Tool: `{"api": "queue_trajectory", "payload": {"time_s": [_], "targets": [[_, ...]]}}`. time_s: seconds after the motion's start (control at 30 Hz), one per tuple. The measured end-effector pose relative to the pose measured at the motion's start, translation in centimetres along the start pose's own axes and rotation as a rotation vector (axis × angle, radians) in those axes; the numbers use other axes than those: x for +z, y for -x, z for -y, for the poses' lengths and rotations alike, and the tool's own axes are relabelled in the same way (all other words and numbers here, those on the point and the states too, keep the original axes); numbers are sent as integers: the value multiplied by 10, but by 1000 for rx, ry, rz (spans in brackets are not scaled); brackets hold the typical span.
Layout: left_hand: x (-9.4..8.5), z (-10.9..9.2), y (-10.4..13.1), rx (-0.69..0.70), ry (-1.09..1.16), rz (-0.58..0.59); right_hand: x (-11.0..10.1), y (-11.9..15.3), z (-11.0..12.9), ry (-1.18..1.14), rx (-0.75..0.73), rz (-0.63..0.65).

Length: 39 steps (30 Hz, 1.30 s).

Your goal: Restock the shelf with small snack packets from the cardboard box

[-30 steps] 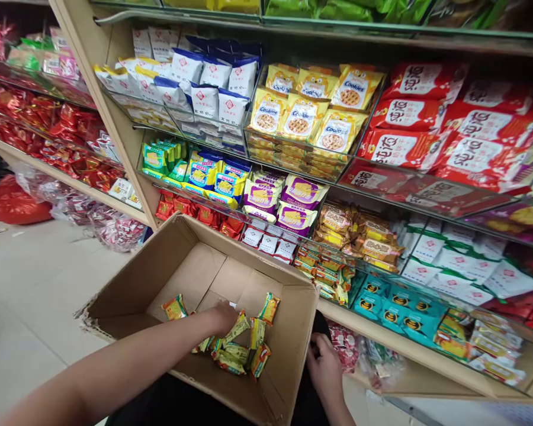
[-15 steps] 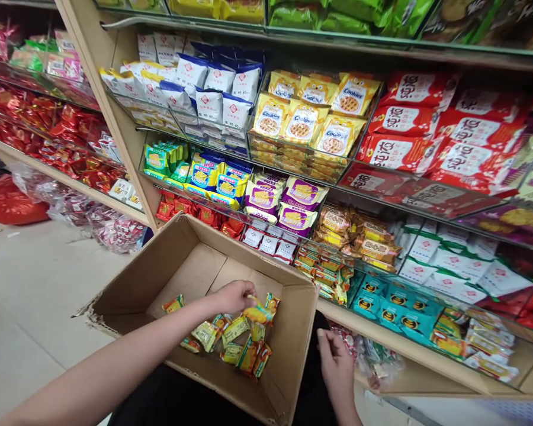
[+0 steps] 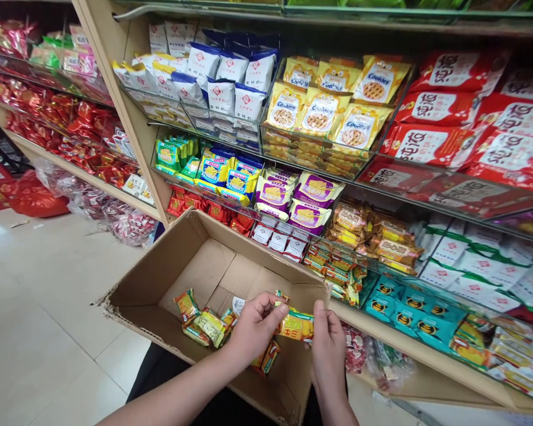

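Note:
A small yellow-orange snack packet [image 3: 294, 325] is stretched between my two hands above the cardboard box. My left hand [image 3: 254, 326] pinches its left end between thumb and fingers. At its right end, my right hand [image 3: 328, 340] is closed on the wrapper with the thumb uppermost. Beneath them the open cardboard box [image 3: 146, 281] rests tilted on my lap. Several similar wrapped packets lie loose inside, among them a yellow packet [image 3: 210, 326] and an orange-green packet [image 3: 187, 307]. My left hand and forearm hide part of the pile.
Shelves with clear dividers rise in front, holding yellow cookie packs [image 3: 318, 112], red packs [image 3: 430, 142], and teal packs [image 3: 402, 310]. A bin of orange-green packets [image 3: 333, 272] sits just beyond the box. Plastic bags [image 3: 131, 225] lie on the tiled floor [image 3: 39, 307] at left.
My left hand has lifted a packet from the pile and moved right. My right hand has come up from beside the box to the packet's other end. The view has shifted slightly.

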State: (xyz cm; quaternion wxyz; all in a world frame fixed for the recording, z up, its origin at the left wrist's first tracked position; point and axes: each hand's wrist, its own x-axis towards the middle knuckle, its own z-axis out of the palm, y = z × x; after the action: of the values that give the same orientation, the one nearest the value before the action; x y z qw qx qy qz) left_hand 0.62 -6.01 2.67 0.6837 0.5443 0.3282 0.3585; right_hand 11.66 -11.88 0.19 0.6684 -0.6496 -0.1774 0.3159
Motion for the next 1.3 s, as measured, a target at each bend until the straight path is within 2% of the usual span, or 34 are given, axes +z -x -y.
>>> {"api": "queue_trajectory", "payload": {"time_s": [0.1, 0.23, 0.3, 0.37, 0.47, 0.57, 0.8, 0.93, 1.03, 1.17, 1.3], "targets": [[3, 7, 1, 39, -97, -68, 1, 1, -2, 31, -63, -12], [2, 7, 0, 218, -429, -209, 1, 5, -7, 101, -171, -17], [-2, 5, -2, 265, -534, -216, 1, 6, -8, 109, -181, -11], [-6, 3, -3, 255, -572, -177, 0, 6, -9, 98, -177, 6], [-11, 3, -3, 224, -580, -121, -2, 5, -9, 83, -165, -1], [-12, 4, -2, 211, -545, -115, -2, 4, -7, 90, -157, -41], [1, 1, 2, 157, -302, -157, 9, 13, 14, -53, 21, -65], [6, 4, 3, 104, -192, -152, 10, 15, 18, -66, 25, -43], [1, 6, 4, 139, -262, -148, 2, 13, 9, -50, -29, -66], [-3, 2, 9, 258, -459, -96, -7, 14, 2, 3, -160, -61], [4, -2, 11, 250, -365, -131, -1, 19, 13, -191, 16, -94]]}}
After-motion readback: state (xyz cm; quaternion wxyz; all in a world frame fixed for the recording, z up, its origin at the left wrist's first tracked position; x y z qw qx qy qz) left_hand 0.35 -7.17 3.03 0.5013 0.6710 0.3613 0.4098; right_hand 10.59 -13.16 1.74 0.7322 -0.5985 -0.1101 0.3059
